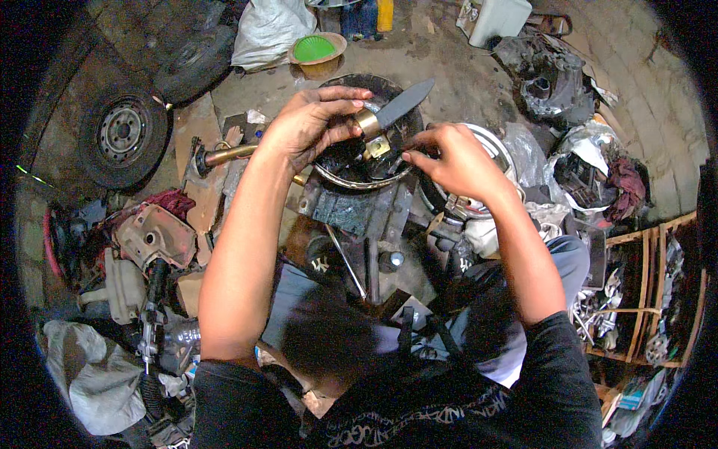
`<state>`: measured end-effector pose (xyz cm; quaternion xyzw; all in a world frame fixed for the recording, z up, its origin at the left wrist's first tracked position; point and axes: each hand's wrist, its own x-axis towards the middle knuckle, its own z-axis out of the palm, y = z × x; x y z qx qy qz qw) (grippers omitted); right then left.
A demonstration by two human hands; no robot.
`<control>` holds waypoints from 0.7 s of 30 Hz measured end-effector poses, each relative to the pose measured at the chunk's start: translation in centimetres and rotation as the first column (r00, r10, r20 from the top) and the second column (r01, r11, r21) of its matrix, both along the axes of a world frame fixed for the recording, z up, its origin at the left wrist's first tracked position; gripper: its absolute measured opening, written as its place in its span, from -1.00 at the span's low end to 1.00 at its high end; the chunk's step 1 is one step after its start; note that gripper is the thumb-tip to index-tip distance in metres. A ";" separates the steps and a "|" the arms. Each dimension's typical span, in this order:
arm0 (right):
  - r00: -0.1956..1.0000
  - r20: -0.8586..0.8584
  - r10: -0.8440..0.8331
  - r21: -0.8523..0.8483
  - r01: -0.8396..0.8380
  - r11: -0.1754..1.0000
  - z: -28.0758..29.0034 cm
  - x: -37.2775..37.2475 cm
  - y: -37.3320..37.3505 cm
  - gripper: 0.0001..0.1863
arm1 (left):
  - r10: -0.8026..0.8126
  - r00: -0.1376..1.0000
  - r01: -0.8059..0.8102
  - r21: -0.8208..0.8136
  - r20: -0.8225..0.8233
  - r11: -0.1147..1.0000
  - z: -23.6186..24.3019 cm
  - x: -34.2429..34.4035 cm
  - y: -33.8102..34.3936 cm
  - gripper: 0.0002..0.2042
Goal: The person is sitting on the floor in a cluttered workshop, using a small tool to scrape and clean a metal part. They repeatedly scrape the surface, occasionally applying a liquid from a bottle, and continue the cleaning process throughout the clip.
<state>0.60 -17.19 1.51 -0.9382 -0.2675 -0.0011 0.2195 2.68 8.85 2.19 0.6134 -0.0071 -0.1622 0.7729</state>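
My left hand (pixel 310 123) grips a knife by its brass-collared handle, and the dark blade (pixel 404 103) points up and to the right. It hovers over a round black metal pan (pixel 359 176) holding dark greasy parts. My right hand (pixel 452 161) is pinched on a small part at the pan's right rim; what it pinches is too small to make out. Both forearms reach forward from the lower edge.
A car wheel (pixel 123 135) lies at the left, a green bowl (pixel 314 49) and a white sack (pixel 268 30) at the back. Engine parts (pixel 550 82) and rags crowd the right, with a wooden crate (pixel 643 299) beside them. A reddish housing (pixel 153 236) lies lower left.
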 end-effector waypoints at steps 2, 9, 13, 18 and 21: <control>0.993 -0.108 -0.044 -0.107 0.032 0.994 0.6 0.8 0.8 -0.58 | -0.004 1.000 0.004 -0.016 -0.020 1.000 0.0 0.0 0.2 -0.68; 0.945 -0.286 -0.161 -0.378 0.043 0.925 1.6 3.0 2.7 -0.36 | -0.043 0.999 0.040 -0.134 -0.018 0.990 -0.7 0.4 0.8 -0.68; 0.921 -0.361 -0.148 -0.323 0.026 0.946 0.9 4.2 2.8 -0.37 | -0.048 0.999 0.045 -0.106 -0.017 0.993 -0.7 0.4 0.9 -0.66; 0.923 -0.382 -0.036 -0.170 -0.032 0.985 -0.1 5.2 2.0 -0.54 | -0.014 0.999 0.009 -0.115 -0.035 0.993 -0.2 0.0 0.6 -0.68; 0.904 -0.428 -0.026 -0.131 -0.033 0.991 0.6 5.1 1.1 -0.63 | 0.004 0.999 -0.009 -0.123 -0.037 0.992 0.0 -0.2 0.3 -0.70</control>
